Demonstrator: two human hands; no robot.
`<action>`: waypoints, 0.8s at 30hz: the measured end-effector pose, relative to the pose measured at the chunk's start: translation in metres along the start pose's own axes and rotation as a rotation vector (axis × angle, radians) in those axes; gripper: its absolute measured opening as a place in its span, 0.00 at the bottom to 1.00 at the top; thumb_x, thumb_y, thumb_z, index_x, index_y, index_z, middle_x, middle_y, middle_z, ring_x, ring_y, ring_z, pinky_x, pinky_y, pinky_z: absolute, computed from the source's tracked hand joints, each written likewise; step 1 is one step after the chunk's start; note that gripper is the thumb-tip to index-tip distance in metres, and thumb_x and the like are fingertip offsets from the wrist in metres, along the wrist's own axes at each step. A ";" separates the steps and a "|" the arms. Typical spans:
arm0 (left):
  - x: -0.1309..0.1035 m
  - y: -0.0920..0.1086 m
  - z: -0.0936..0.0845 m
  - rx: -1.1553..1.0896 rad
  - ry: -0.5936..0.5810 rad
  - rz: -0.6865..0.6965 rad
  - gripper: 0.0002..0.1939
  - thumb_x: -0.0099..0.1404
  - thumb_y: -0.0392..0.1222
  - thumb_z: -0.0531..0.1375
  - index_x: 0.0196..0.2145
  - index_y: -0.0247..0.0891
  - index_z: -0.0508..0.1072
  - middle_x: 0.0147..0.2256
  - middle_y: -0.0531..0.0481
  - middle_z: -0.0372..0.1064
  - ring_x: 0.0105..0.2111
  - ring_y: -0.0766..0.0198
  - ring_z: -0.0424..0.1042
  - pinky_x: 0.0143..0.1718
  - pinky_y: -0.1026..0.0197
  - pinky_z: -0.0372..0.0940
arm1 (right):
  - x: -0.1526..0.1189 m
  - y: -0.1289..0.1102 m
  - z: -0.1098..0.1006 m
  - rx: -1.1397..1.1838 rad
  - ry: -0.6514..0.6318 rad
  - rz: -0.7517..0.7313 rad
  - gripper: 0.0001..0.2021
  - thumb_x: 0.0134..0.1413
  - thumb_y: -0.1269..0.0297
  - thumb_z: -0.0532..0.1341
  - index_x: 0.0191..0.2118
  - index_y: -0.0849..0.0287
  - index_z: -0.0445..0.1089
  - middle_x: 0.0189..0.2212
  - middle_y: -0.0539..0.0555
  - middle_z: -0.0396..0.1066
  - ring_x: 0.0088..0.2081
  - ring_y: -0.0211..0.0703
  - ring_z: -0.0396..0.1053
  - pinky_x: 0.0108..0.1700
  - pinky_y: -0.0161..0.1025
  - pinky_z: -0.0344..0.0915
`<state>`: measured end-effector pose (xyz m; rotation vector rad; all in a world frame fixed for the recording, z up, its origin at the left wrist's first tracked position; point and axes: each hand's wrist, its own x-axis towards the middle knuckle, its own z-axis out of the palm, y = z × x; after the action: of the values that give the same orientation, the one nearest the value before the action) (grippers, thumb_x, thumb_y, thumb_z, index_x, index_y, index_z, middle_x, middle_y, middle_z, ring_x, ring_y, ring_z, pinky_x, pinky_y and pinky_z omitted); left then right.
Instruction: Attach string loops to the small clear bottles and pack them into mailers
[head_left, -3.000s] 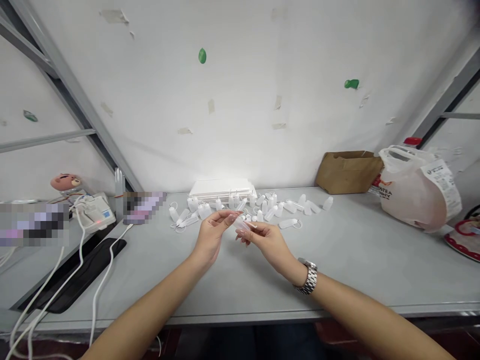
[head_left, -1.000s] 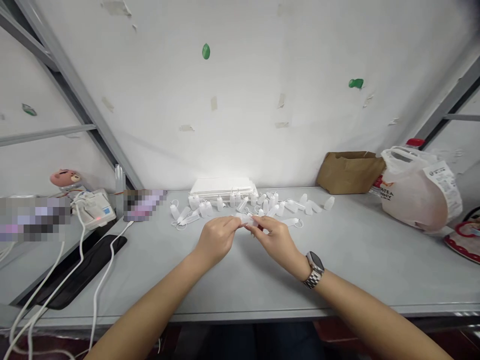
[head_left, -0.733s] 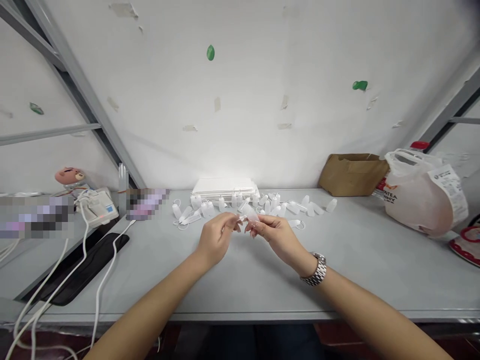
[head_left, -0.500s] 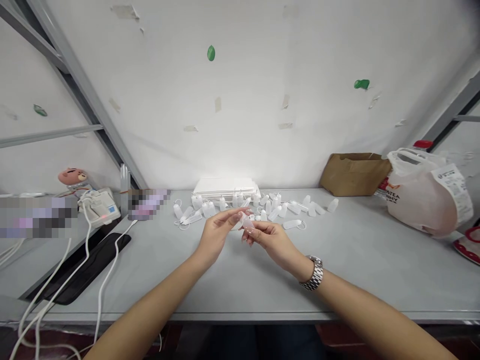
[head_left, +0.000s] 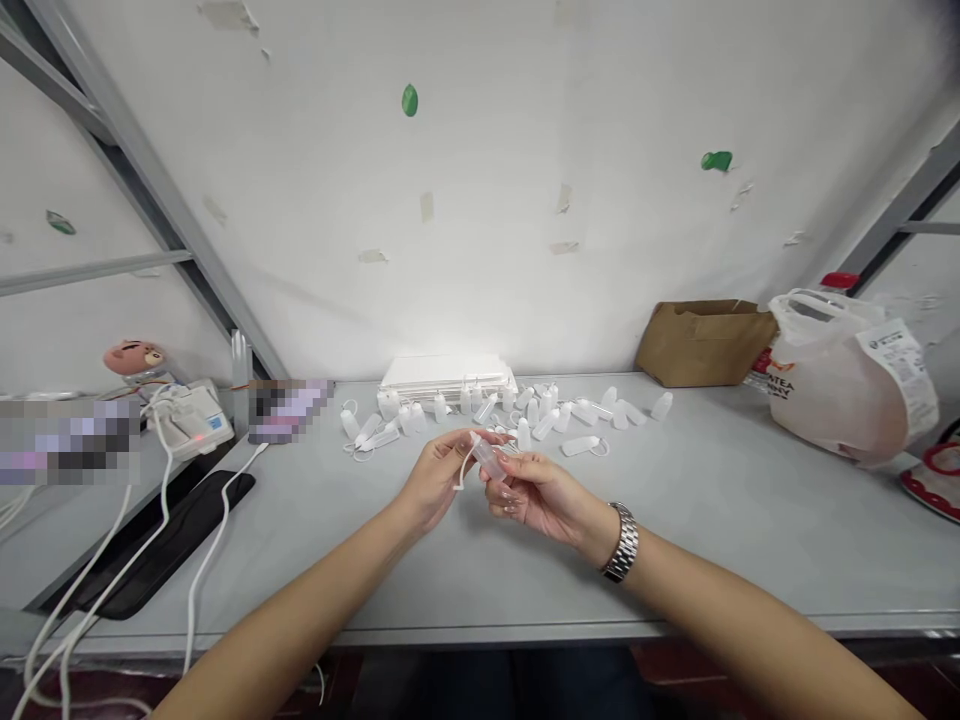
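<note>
Between my hands, above the table, is a small translucent plastic squeeze bottle (head_left: 489, 458), tilted with its neck toward the upper left. My right hand (head_left: 536, 492) is closed around its body, thumb on the near side. My left hand (head_left: 436, 478) is closed at the neck end, its fingertips partly hidden behind the bottle. A thin white strap with a cap (head_left: 461, 472) dangles from the neck beside my left thumb. Just beyond my hands lie and stand several similar bottles (head_left: 579, 446), some with looped cap straps.
Behind the bottles is a stack of white flat boxes or sheets (head_left: 448, 372). A brown paper bag (head_left: 701, 345) and a white plastic bag (head_left: 840, 385) stand at the right. White cables (head_left: 214, 530), a black flat object (head_left: 180, 540) and a power strip (head_left: 191, 420) occupy the left.
Both hands have come slightly lower with the bottle. Its neck and dangling cap strap show now; earlier my left fingers covered the top. The view has shifted a little.
</note>
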<state>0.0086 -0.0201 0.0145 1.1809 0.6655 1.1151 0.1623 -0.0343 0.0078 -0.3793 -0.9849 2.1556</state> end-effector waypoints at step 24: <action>0.002 -0.004 0.004 -0.165 0.146 -0.023 0.13 0.53 0.49 0.62 0.29 0.35 0.74 0.35 0.47 0.73 0.26 0.68 0.66 0.31 0.62 0.59 | 0.002 0.000 0.015 -0.470 0.296 -0.210 0.15 0.47 0.56 0.61 0.20 0.62 0.68 0.19 0.49 0.65 0.21 0.32 0.59 0.27 0.33 0.56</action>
<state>0.0145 -0.0195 0.0126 0.9563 0.6830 1.2208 0.1532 -0.0409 0.0179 -0.7576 -1.2884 1.6107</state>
